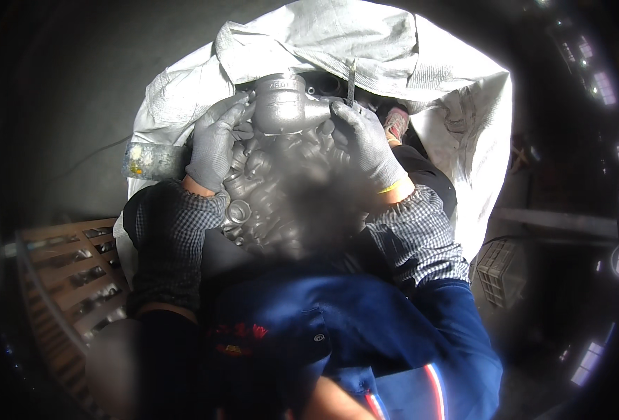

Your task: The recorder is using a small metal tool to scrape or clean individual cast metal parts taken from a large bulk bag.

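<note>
A large grey metal pipe fitting (279, 108), with a wide collar on top and a narrower branch toward the right, is held up in front of me. My left hand (215, 143), in a grey glove, is closed at the fitting's left side. Gloved as well, my right hand (369, 143) is closed at the end of the branch. A narrow dark metal bar, like a file (351, 82), stands up out of its fingers. Below lies a heap of grey metal fittings (260, 189), partly lost in shadow.
A white woven sack (456, 91) spreads around the heap. Beside my left wrist lies a paint-stained cylinder (152, 161). A slatted brown crate (78, 280) with metal parts stands at lower left, a pale plastic crate (502, 271) at right. A reddish shoe (396, 124) shows past my right hand.
</note>
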The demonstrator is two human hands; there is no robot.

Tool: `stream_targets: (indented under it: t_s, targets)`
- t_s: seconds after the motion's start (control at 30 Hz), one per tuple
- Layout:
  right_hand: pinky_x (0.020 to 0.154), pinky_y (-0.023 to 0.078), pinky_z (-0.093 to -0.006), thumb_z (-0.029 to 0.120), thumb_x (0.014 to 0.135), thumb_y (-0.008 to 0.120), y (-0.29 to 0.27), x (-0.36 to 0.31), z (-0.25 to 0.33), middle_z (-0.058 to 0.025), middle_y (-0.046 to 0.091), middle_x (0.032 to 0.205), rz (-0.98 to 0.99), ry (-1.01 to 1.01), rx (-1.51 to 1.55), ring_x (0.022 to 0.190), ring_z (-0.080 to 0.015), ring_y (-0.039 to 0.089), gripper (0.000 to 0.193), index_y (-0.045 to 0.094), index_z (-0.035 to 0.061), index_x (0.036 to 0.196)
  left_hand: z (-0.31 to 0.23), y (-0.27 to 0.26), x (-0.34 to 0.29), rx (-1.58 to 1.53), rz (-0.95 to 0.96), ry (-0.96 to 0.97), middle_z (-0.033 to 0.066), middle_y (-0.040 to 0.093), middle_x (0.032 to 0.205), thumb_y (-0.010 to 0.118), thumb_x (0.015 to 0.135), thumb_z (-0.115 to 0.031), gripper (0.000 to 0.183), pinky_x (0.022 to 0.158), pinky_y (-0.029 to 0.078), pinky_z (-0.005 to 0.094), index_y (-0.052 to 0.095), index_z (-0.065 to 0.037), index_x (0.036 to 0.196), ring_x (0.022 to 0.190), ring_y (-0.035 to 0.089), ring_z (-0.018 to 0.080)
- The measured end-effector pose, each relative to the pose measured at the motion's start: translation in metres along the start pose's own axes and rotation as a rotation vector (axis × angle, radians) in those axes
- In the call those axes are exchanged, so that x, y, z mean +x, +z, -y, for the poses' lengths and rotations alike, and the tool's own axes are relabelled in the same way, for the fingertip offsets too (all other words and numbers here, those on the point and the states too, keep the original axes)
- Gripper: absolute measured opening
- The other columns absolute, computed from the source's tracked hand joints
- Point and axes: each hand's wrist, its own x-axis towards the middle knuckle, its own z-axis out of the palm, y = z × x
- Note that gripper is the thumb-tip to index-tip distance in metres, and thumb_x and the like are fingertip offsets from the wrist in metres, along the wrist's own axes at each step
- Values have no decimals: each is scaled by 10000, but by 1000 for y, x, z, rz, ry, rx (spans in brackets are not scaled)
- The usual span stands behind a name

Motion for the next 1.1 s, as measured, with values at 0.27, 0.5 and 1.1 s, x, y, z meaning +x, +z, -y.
stream_targets:
  t_s: [0.27, 0.5, 1.1]
  targets:
    - [533, 344, -152, 204, 939, 532, 11, -12, 16, 15, 595, 766, -32, 3, -96, 609, -22, 478, 285, 627, 18, 1132, 2, 1, 3, 4, -8, 4, 126, 629, 1154, 505, 951, -53, 272, 666, 514, 198, 557, 51, 1198, 762, 605, 92]
    - [532, 328, -163, 193, 893, 605, 7, -14, 25, 33, 557, 717, 46, -78, -79, 585, -25, 442, 271, 648, 30, 1105, -14, 6, -2, 137, 3, 148, 115, 641, 999, 550, 940, -132, 343, 548, 500, 232, 532, 55, 1228, 721, 604, 103]
    - [847, 461, -249, 130, 952, 505, 12, -23, 10, -90, 625, 1100, 152, -324, -666, 974, -102, 564, 400, 508, -8, 1327, -20, 9, -24, 77, -12, -249, 2, 619, 741, 569, 918, -189, 229, 429, 370, 171, 657, -21, 1046, 522, 495, 31]
